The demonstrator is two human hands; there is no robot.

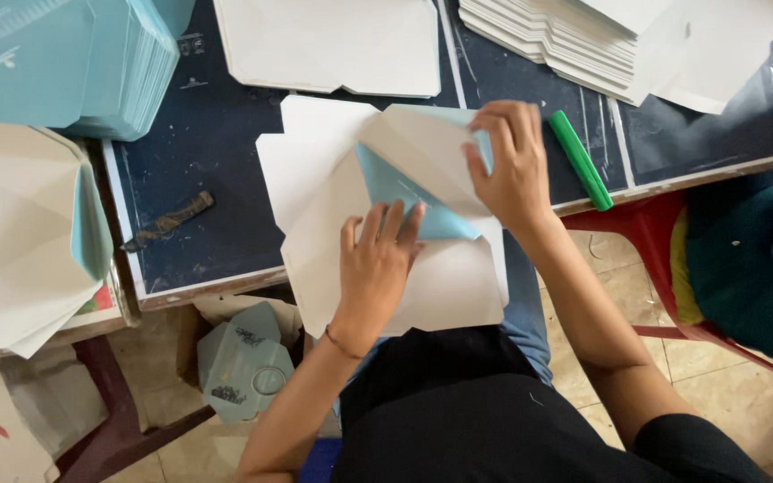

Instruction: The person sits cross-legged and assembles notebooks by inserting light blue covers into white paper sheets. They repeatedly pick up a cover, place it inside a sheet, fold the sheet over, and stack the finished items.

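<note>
A large cut paper sheet [315, 170], white on one side and light blue on the other, lies over the front edge of a dark blue table [208, 152]. My left hand [378, 259] presses flat on the sheet's lower fold, fingers spread beside the exposed blue face [395, 192]. My right hand [512, 165] pinches the folded-over white flap [422, 148] and holds it down at its right edge. Part of the sheet hangs over my lap.
A green glue stick [581, 159] lies right of my right hand. Stacks of blue sheets [73, 63] sit at far left, white stacks [565, 36] at far right, a white sheet [333, 45] behind. Folded pieces [20, 224] pile at left. A red stool [655, 233] stands at right.
</note>
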